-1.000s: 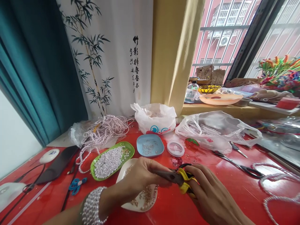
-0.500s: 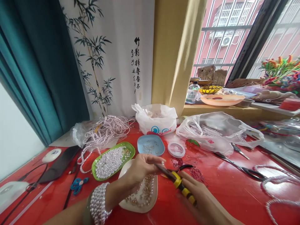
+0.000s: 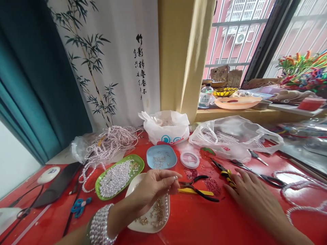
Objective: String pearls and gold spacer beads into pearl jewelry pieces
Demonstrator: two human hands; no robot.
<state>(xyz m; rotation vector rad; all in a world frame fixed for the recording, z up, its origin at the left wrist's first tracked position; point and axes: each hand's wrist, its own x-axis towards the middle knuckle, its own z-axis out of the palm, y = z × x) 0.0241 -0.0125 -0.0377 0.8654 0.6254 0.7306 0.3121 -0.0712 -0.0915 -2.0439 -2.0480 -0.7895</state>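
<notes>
My left hand [image 3: 155,187] pinches a pearl [image 3: 175,178] between thumb and fingertips; my right hand [image 3: 251,194] lies loose, palm down, by the pliers [image 3: 226,175] at its ten o'clock, gripping nothing I can see. I judge this step as handling that single pearl; the next move calls for a steady pinch. From my left hand, the plate [image 3: 153,228] lies at six, the tray [image 3: 140,162] at ten.

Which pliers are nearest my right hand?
The banded yellow-and-black pliers, by your right hand; the other pliers lie farther left, handles spread apart.
</notes>
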